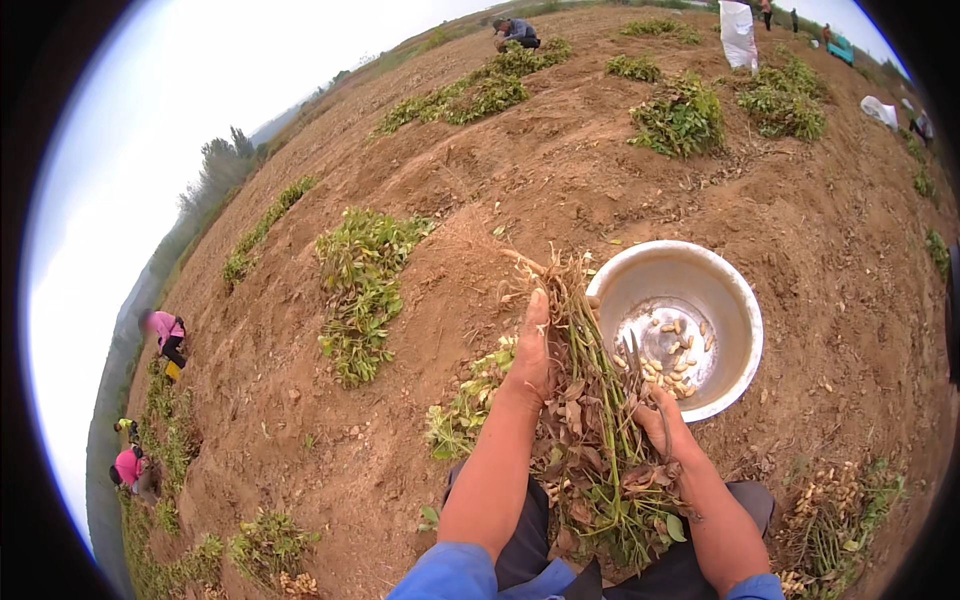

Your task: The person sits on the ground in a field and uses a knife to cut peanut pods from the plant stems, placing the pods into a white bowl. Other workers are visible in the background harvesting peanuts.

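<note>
A bundle of uprooted peanut plants [597, 400] lies across my lap, its roots pointing away from me and its leafy ends toward me. My left hand [534, 352] is closed round the stems just below the roots, thumb up along the side. On the bundle's right side my right hand [662, 418] grips what looks like a pair of scissors; the pointed metal blades [632, 352] stick up beside the stems, while the handles are hidden in my fingers. Just beyond that hand stands a round metal basin [742, 345] with several peanuts [684, 360] on its bottom.
Brown soil surrounds me. Piles of peanut plants lie to the left [362, 290], ahead [680, 118] and at the lower right [840, 520]. A white sack [738, 38] stands far off. Other people crouch at the far left [130, 465] and at the top [517, 33].
</note>
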The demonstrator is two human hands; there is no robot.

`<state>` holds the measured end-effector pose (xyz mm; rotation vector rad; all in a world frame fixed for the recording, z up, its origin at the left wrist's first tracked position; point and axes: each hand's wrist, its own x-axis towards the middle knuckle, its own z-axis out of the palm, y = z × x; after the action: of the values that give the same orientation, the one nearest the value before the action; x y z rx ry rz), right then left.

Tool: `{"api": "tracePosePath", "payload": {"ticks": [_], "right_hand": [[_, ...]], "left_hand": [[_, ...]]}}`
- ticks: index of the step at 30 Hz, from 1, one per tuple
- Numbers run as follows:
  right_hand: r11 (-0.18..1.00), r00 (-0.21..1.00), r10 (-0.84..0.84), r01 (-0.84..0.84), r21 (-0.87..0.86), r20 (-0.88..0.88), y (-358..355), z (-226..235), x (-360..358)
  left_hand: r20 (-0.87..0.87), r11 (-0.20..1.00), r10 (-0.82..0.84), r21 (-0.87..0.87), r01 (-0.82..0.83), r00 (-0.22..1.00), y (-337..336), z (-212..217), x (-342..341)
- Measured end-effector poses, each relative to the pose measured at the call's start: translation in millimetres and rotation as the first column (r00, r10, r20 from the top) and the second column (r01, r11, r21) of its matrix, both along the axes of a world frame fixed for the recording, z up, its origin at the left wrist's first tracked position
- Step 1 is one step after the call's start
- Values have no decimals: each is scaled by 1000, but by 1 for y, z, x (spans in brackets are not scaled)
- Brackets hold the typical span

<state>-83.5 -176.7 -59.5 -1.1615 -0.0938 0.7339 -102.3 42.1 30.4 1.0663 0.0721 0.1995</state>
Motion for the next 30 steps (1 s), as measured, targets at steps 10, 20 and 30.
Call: {"api": "tracePosePath", "payload": {"ticks": [10,20,30], "right_hand": [[982,899,-189,164,97,395,-6,31,6],[846,778,-532,499,185,334,-11,50,18],[969,812,-188,247,-32,552,-49,32,-16]], "left_hand": [[45,888,156,431,-160,987,-51,4,-26],[522,429,686,272,-861,507,70,115,-156],[451,-199,890,508,-838,63,147,79,-407]]}}
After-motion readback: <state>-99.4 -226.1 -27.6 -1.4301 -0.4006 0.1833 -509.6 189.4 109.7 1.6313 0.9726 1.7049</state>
